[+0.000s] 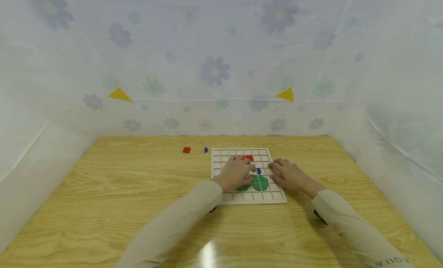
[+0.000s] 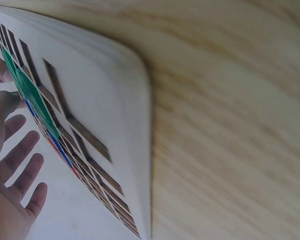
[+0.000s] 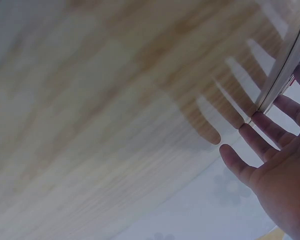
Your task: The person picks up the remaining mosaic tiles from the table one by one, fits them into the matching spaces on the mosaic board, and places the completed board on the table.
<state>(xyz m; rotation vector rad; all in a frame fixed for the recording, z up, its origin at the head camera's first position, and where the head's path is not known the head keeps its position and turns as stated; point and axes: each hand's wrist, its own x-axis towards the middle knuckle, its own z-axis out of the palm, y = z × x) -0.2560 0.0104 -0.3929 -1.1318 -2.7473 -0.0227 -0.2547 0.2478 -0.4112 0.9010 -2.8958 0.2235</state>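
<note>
Board (image 1: 267,197) flat on the worktop (image 1: 155,175), my left hand (image 1: 235,173) loosely spread over it by the green discs (image 1: 259,183) and my right hand (image 1: 292,175) spread at its right edge, I'd best steady it lightly so neither disc shifts.

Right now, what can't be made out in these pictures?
Head view: part of the left green piece, behind the left hand.
Head view: the near-left corner of the grid board, behind the left sleeve.
Right wrist view: most of the grid board, past the right edge.
Left wrist view: part of the left hand, past the left edge.
</note>
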